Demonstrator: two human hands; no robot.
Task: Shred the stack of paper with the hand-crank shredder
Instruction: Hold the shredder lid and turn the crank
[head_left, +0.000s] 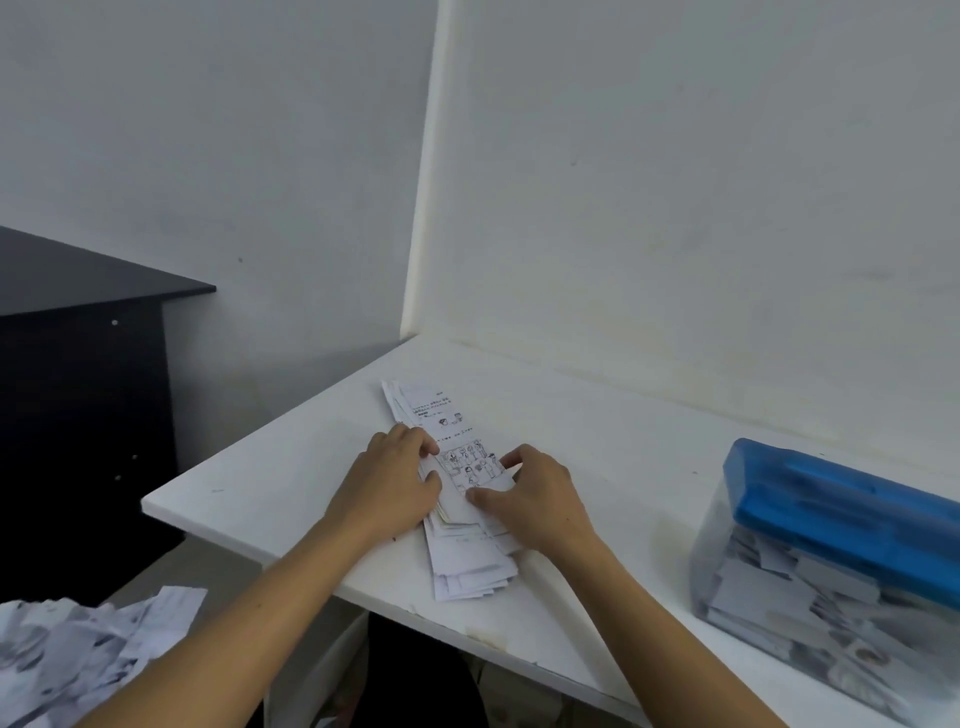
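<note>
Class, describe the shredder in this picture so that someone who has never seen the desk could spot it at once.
Start at the white desk against the wall and go to its right end, past the paper stack. The shredder stands there: a clear bin under a blue top, with cut paper showing through its walls. Nothing else on the desk is blue.

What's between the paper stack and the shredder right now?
In the head view, only the right hand holding the stack, then bare desk up to the shredder.

bare table (613, 467) between paper stack (441, 415) and shredder (831, 530)
</note>
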